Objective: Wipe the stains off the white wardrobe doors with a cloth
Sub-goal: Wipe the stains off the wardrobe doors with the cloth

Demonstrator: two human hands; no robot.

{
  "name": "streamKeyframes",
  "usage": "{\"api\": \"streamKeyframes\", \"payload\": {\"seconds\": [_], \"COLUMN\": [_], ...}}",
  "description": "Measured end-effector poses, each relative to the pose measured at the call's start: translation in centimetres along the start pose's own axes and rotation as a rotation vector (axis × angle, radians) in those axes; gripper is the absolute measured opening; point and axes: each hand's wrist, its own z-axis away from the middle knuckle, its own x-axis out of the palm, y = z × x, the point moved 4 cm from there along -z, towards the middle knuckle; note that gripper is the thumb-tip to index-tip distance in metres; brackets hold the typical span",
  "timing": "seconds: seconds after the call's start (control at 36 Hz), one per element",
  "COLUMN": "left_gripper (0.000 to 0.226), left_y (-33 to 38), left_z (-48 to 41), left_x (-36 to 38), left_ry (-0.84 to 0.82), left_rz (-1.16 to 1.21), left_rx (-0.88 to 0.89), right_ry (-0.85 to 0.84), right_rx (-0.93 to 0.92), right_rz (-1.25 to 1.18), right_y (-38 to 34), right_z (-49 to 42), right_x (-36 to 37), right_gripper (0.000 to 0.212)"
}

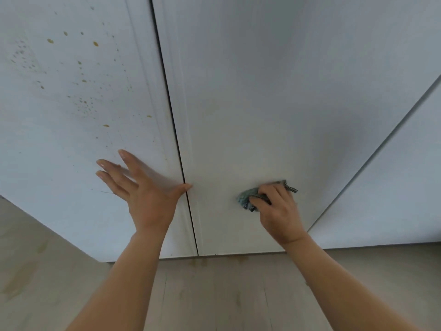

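Note:
Two white wardrobe doors fill the view, split by a dark vertical gap point(177, 144). The left door point(47, 144) carries many yellow-brown stains point(83, 103), from large drops near the top to fine speckles lower down. The right door point(262, 91) looks almost plain, with only a faint mark. My left hand point(145, 192) lies flat on the left door with fingers spread, its thumb reaching the gap. My right hand point(276, 206) grips a bunched blue-grey cloth point(245, 198) and presses it against the lower part of the right door.
A third white panel point(393, 187) stands at an angle on the right. Below the doors lies a pale wooden floor point(214, 295) with some yellowish smears point(21, 280) at the left and near the door bottoms.

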Motion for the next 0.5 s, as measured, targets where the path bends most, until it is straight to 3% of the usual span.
{"api": "streamKeyframes", "payload": {"seconds": [0.06, 0.25, 0.31, 0.44, 0.5], "left_gripper": [0.161, 0.163, 0.163, 0.166, 0.167], "left_y": [0.0, 0.8, 0.9, 0.6, 0.6], "left_z": [0.1, 0.5, 0.5, 0.5, 0.4], "left_x": [-0.2, -0.5, -0.5, -0.5, -0.4], "left_ry": [-0.001, 0.015, 0.03, 0.06, 0.062], "left_rz": [-0.003, -0.002, -0.01, -0.034, -0.037], "left_rx": [-0.008, -0.019, -0.011, 0.003, 0.005], "right_ry": [-0.021, 0.282, 0.26, -0.046, 0.015], "right_rx": [0.027, 0.159, 0.135, 0.05, 0.1], "right_rz": [-0.034, -0.112, -0.089, -0.074, -0.133], "right_y": [0.0, -0.6, -0.8, -1.0, -0.4], "right_z": [0.2, -3.4, -3.0, 0.9, 0.5], "right_x": [0.1, -3.0, -2.2, 1.0, -0.2], "right_gripper": [0.025, 0.025, 0.023, 0.022, 0.026]}}
